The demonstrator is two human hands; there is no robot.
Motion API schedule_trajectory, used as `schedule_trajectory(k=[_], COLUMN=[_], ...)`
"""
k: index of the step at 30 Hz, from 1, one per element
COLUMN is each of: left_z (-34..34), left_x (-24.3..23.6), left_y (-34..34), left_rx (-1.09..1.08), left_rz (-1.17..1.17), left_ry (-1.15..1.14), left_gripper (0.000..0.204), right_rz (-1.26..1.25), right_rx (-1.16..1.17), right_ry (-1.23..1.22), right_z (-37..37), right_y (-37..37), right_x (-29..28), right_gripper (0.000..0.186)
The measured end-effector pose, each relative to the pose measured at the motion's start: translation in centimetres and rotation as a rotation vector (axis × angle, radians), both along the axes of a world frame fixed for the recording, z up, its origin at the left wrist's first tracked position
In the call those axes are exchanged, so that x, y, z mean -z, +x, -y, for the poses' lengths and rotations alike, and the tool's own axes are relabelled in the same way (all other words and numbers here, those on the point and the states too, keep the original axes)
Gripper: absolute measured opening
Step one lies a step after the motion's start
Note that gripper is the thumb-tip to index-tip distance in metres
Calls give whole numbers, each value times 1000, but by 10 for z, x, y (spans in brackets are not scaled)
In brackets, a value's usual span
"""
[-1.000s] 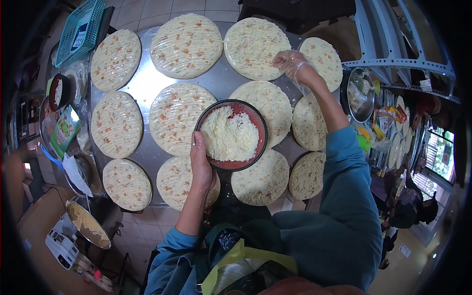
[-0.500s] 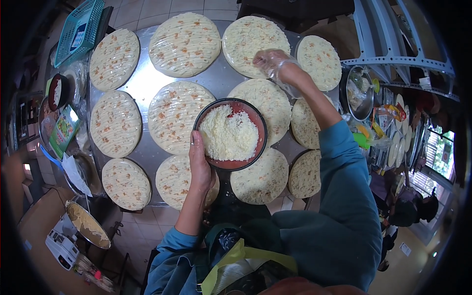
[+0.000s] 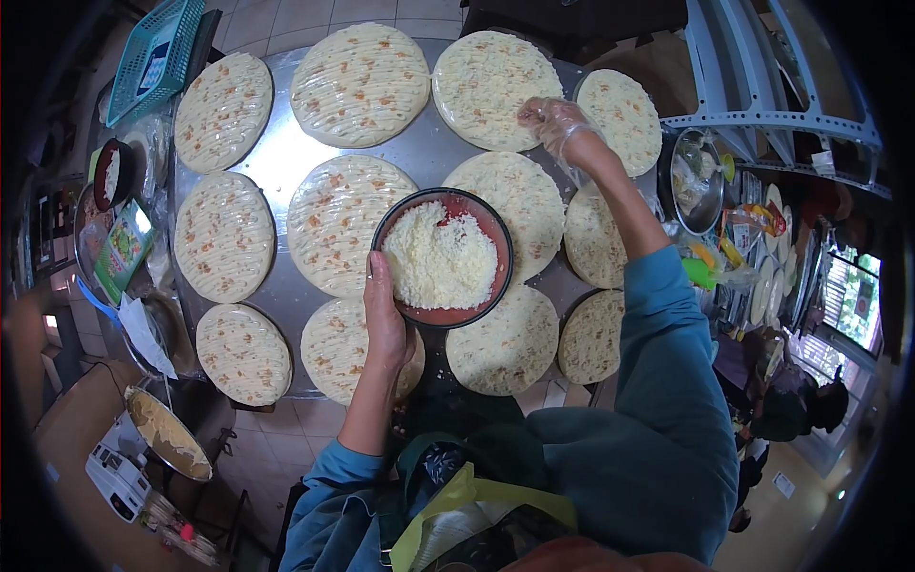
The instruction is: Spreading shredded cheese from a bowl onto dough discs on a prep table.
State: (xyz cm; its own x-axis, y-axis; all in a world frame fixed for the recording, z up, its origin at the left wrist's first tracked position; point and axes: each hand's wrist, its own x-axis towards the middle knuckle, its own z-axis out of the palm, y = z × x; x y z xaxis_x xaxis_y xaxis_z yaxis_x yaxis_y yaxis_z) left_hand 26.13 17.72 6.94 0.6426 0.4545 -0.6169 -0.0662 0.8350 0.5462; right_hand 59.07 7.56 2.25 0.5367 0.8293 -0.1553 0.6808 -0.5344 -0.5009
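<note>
My left hand (image 3: 386,324) grips a round bowl (image 3: 489,217) with a dark rim and reddish inside, thumb over its near-left edge. White grated cheese (image 3: 440,259) fills much of it. My right hand (image 3: 560,126), in a clear plastic glove, hovers over the right edge of a large flat dough round (image 3: 486,81) at the far side. Its fingers are bunched together, pointing left and down; what they hold is hidden. That round bears white shreds and orange bits. Beside it, to the right, lies another shred-covered round (image 3: 620,119).
Several more rounds cover the metal table (image 3: 286,176); those at left show cream stripes and orange bits. A teal basket (image 3: 152,62) stands far left, a metal bowl (image 3: 698,181) right. Blue-grey racking (image 3: 762,124) rises at far right. A mixing bowl (image 3: 167,434) sits lower left.
My right hand has moved rightward over the far round, toward its right edge, fingers still bunched. The bowl in my left hand has shifted very slightly left.
</note>
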Motion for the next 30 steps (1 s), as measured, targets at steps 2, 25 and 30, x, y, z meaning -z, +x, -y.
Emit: schedule_trajectory(k=[2,25,30], left_z=[0,3,7], left_x=[2,27,25], left_y=[1,44,55], left_rx=[2,-20,16], left_rz=[-3,7,-22], left_ry=[9,246,227], left_gripper=[55,48,52], right_rz=[16,-329,-268], right_rx=[-3,-226,-329], right_ry=[-34,53,-70], right_z=[-5,-3,-4], right_y=[-7,-148,-129], right_x=[-1,-81,-66], right_gripper=[21,37,39])
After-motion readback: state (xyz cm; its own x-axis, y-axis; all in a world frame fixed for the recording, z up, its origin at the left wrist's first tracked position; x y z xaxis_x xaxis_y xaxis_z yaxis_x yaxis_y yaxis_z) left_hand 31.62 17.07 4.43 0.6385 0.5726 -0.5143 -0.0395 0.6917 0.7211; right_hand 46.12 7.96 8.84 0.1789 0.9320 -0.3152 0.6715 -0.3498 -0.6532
